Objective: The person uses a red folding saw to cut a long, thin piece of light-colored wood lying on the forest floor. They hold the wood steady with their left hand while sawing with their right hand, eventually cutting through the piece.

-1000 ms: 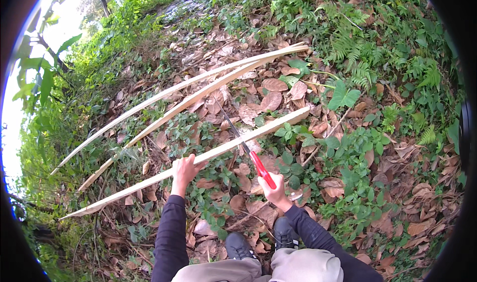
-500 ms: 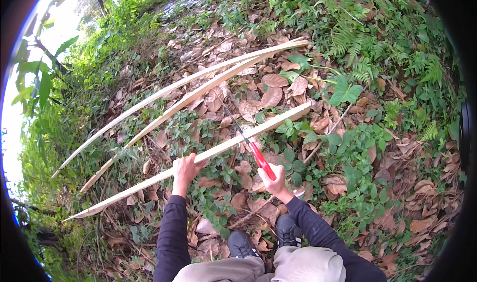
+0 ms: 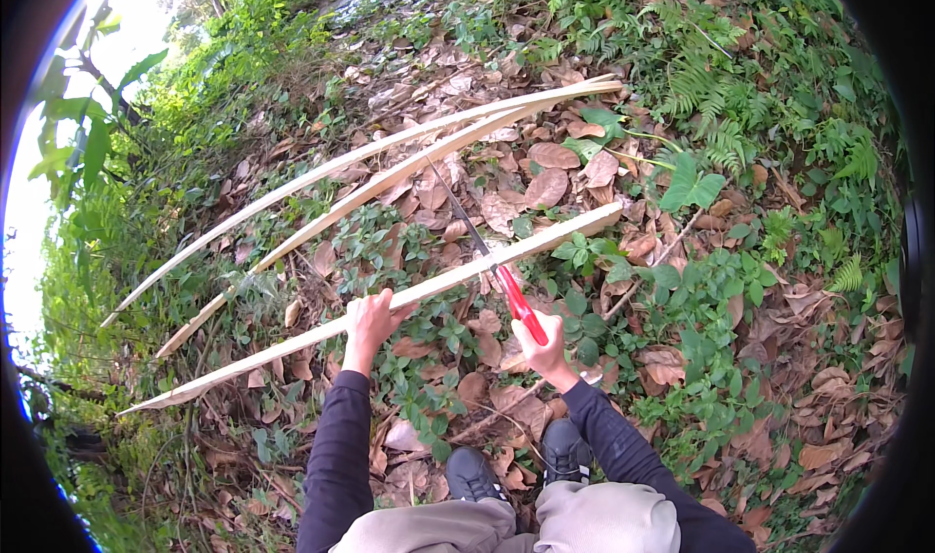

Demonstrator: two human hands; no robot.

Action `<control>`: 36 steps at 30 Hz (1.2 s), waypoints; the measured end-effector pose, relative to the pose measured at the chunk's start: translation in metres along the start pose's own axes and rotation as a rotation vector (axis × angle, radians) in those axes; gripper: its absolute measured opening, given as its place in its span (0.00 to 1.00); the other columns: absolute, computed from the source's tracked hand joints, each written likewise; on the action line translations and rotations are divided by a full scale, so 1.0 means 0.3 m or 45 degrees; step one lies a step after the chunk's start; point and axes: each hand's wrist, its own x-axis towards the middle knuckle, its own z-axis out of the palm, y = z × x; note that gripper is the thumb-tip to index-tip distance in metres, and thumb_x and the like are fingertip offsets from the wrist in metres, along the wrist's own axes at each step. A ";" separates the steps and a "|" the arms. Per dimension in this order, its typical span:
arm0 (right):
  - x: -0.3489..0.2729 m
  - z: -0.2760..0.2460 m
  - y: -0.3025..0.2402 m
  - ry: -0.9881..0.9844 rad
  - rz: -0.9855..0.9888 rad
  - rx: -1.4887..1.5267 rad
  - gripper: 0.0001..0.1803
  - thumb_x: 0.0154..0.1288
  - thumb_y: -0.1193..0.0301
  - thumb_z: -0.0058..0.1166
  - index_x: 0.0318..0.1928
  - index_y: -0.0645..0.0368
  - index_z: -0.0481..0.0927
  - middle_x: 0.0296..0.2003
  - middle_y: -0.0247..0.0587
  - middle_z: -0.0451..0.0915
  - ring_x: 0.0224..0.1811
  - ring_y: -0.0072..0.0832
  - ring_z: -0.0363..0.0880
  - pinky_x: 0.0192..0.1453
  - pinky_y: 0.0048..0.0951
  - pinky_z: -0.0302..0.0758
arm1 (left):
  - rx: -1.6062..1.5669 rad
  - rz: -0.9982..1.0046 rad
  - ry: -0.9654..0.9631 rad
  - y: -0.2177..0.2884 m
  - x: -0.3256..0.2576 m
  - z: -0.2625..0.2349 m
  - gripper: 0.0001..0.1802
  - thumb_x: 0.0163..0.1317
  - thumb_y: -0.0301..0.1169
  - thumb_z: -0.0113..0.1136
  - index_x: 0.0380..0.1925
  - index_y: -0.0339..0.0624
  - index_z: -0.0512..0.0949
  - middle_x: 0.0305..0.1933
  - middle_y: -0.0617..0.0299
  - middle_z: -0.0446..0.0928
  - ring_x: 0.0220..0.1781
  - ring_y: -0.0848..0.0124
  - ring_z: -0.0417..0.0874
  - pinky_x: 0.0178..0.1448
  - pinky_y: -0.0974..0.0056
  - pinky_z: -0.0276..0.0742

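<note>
My left hand [image 3: 370, 327] is closed on a long, pale wooden strip [image 3: 448, 278] that slants from lower left to upper right, its left end tapering to a point. In my right hand [image 3: 543, 350] is the red handle of a hand saw [image 3: 519, 305]. The saw's thin dark blade lies across the strip, to the right of my left hand, and points away from me. Its tip comes close to the nearer of two more pale wooden strips [image 3: 390, 177]. The farther strip [image 3: 282, 192] bows beside it, and their right ends meet.
Brown dry leaves [image 3: 550, 188] and low green plants cover the ground. A broad green leaf [image 3: 691, 185] grows right of the strips, with ferns [image 3: 716, 90] beyond. A thin stick [image 3: 648, 270] lies to the right. My shoes [image 3: 567, 451] stand just below the saw.
The saw and my right hand have shifted slightly away from me. My left hand keeps its grip on the strip. The whole view has moved a little.
</note>
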 end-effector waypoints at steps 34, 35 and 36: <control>-0.112 -0.017 0.064 -0.018 0.175 0.071 0.11 0.66 0.75 0.59 0.27 0.66 0.77 0.15 0.39 0.72 0.15 0.25 0.70 0.22 0.31 0.63 | -0.006 -0.086 -0.068 0.000 0.045 -0.030 0.39 0.58 0.73 0.57 0.20 0.43 0.77 0.15 0.54 0.78 0.20 0.54 0.83 0.31 0.54 0.76; -0.104 -0.022 0.064 -0.016 0.174 0.099 0.10 0.67 0.75 0.58 0.27 0.66 0.77 0.15 0.33 0.72 0.15 0.20 0.69 0.20 0.27 0.62 | -0.007 -0.088 -0.064 0.013 0.041 -0.033 0.39 0.58 0.73 0.58 0.20 0.43 0.77 0.15 0.54 0.78 0.20 0.55 0.83 0.31 0.53 0.76; -0.095 -0.029 0.063 -0.014 0.173 0.127 0.10 0.68 0.76 0.56 0.27 0.66 0.77 0.15 0.28 0.72 0.15 0.15 0.68 0.19 0.24 0.61 | -0.008 -0.089 -0.060 0.026 0.038 -0.036 0.39 0.58 0.72 0.58 0.20 0.43 0.77 0.16 0.54 0.78 0.20 0.55 0.83 0.31 0.53 0.76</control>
